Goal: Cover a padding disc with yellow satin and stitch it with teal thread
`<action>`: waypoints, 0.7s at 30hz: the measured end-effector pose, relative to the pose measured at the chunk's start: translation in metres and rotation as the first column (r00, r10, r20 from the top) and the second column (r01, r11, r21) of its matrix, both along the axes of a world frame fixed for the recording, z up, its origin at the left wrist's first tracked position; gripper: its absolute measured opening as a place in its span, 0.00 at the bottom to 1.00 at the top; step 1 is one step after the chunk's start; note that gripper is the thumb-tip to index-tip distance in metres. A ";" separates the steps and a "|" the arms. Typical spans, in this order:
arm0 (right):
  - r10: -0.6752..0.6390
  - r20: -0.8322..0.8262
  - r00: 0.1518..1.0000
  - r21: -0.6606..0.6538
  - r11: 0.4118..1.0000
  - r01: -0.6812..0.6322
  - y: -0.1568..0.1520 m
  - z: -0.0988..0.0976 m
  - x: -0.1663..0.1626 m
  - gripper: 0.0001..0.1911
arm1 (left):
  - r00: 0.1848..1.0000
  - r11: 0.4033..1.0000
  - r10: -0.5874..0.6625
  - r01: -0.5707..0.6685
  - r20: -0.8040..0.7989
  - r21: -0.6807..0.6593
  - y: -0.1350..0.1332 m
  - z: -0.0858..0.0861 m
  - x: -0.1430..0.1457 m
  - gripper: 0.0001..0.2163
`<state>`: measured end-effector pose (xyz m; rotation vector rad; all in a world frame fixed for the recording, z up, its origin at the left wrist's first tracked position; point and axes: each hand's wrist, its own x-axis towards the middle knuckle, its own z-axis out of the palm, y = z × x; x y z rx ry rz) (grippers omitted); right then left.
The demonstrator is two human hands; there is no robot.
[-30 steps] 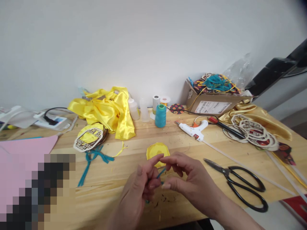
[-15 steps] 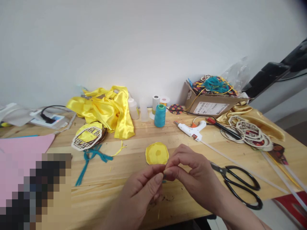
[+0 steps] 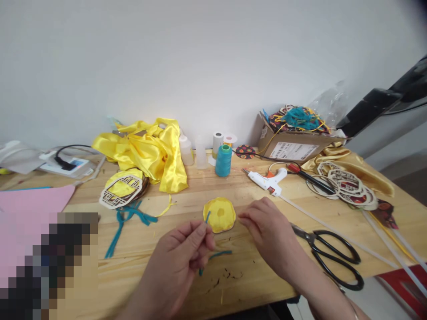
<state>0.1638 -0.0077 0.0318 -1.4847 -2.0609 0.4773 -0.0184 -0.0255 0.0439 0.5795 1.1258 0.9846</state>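
Between the thumb and fingers of my left hand (image 3: pixel 187 255) is a teal cord (image 3: pixel 207 218); one tip sticks up past the thumb. More teal cord shows below the hand and trails to the right. My right hand (image 3: pixel 267 233) is closed in a pinch, apart from the left, close to the right edge of a yellow fabric-covered disc (image 3: pixel 220 211). Whatever its fingertips hold, if anything, is too small to make out. The disc lies on the table with a darker round spot at its middle.
Black-handled scissors (image 3: pixel 336 258) and a white glue gun (image 3: pixel 268 180) lie right. A teal thread spool (image 3: pixel 223 162) stands behind the disc. Yellow satin (image 3: pixel 150 153), teal cords (image 3: pixel 116 233) and stacked wooden frames (image 3: pixel 122 191) are left. A cardboard box (image 3: pixel 293 146) sits back right.
My hands, together before, have moved apart: the left shifted left with the teal cord, the right slightly right. The cord's tip and trailing part now show more clearly.
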 end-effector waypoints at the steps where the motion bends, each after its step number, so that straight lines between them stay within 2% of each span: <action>1: 0.017 0.073 0.997 -0.008 1.000 -0.016 -0.001 -0.004 0.000 0.09 | 0.999 0.999 0.037 -0.036 0.022 -0.015 0.001 -0.001 -0.002 0.08; 6: 0.073 0.250 0.965 0.043 0.995 -0.087 -0.009 -0.018 -0.011 0.08 | 0.993 0.993 0.102 -0.098 0.056 -0.066 0.003 -0.005 -0.006 0.08; 11: 0.009 0.373 0.928 0.159 0.985 -0.073 -0.013 -0.033 -0.019 0.07 | 0.990 0.991 0.123 -0.119 0.065 -0.062 0.005 -0.007 -0.005 0.08; 15: -0.026 0.469 0.883 0.201 0.976 -0.078 -0.013 -0.043 -0.023 0.07 | 0.989 0.990 0.127 -0.122 0.073 -0.072 0.004 -0.010 -0.006 0.07; 18: -0.026 0.456 0.889 0.204 0.976 -0.077 -0.012 -0.045 -0.023 0.08 | 0.992 0.993 0.104 -0.099 0.068 -0.070 0.002 -0.015 -0.005 0.07; 21: 0.020 0.293 0.956 0.170 0.983 -0.072 -0.012 -0.037 -0.021 0.10 | 0.996 0.994 0.075 -0.071 0.043 -0.079 0.002 -0.018 -0.004 0.07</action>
